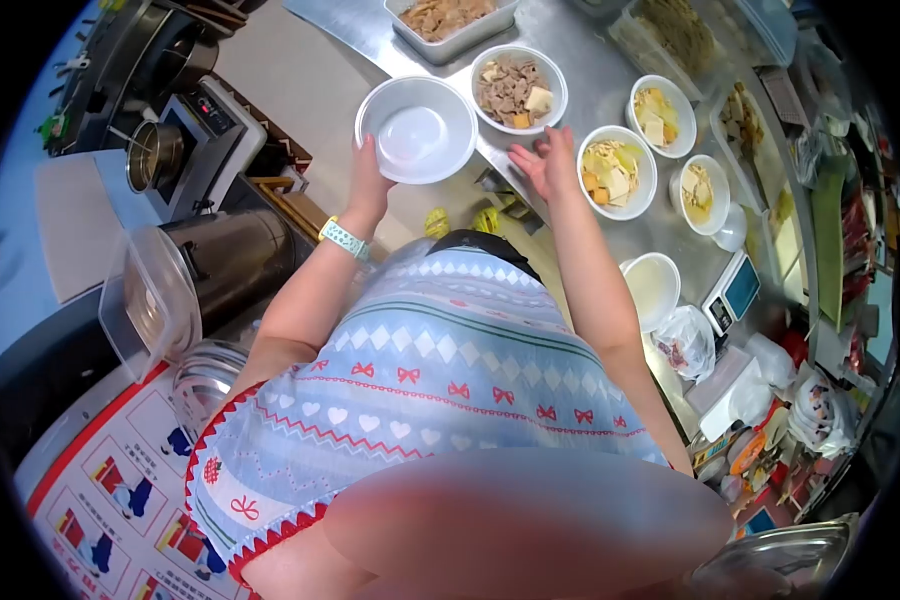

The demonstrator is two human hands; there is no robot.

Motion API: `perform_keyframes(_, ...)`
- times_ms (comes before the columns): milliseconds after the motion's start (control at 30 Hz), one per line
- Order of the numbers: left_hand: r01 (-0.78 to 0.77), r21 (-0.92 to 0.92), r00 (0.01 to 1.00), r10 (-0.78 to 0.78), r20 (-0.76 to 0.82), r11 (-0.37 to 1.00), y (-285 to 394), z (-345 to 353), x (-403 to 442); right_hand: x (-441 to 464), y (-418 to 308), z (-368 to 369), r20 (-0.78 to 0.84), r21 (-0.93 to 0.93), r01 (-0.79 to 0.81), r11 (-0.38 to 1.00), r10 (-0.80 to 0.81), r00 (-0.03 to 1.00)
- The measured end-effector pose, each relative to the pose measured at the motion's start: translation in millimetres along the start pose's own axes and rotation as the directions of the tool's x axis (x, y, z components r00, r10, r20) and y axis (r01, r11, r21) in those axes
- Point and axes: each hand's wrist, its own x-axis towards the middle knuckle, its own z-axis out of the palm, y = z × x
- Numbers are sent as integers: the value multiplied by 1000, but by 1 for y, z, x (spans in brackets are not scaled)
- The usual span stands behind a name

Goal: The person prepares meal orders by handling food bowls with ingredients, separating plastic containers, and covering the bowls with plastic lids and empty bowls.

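My left hand (369,178), a patterned band at its wrist, grips the near rim of a clear plastic bowl (416,130) with nothing in it. This bowl is raised beside the steel counter's edge. Open and holding nothing, my right hand (550,166) has its fingers apart just below a bowl of sliced meat and tofu (519,89); I cannot tell whether they touch its rim. To the right of that hand stands a bowl of tofu and pale vegetables (616,173). Two similar filled bowls, one at the back (661,117) and one nearer (705,194), stand beyond it.
A tub of sliced meat (448,38) stands at the counter's far edge. On the right are a digital scale (732,291), a white container (653,289) and a plastic bag (684,341). At left, a small pot (154,157) sits by a cooker, above a large steel pot (232,248).
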Motion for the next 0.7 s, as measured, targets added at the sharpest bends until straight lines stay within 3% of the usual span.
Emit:
perform_keyframes(67, 26, 3, 999, -26, -26, 1000, -9, -16, 14, 22, -2, 4, 200, -52, 12, 999, -1, 980)
perform_keyframes(100, 28, 3, 999, -28, -29, 1000, -3, -17, 18, 25, -2, 11, 186, -92, 31, 995, -13, 983)
perform_keyframes(167, 203, -81, 975, -209, -71, 976, 9, -12, 26, 27, -4, 20, 187, -112, 55, 992, -34, 982)
perform_keyframes(267, 194, -6, 978, -194, -81, 981, 4, -19, 38, 27, -7, 30, 148, -174, 64, 983, -38, 988)
perform_keyframes(400, 229, 64, 973, -228, -20, 971, 12, -19, 47, 37, -4, 19, 142, -97, 20, 995, -6, 990)
perform_keyframes(467, 244, 15, 966, -245, 80, 970, 10, -24, 55, 43, -1, 14, 267, 43, -9, 999, -3, 964)
perform_keyframes(533, 267, 23, 959, -268, 95, 963, 13, -25, 67, 58, -3, 14, 213, 48, -23, 999, 13, 977)
perform_keyframes(600, 305, 47, 943, -309, 125, 951, 20, -47, 68, 53, 15, 20, 188, 127, -192, 973, 166, 968)
perform_keyframes(700, 383, 32, 879, -375, 294, 923, 30, -50, 74, 24, 14, 43, 189, 208, -49, 977, 9, 982)
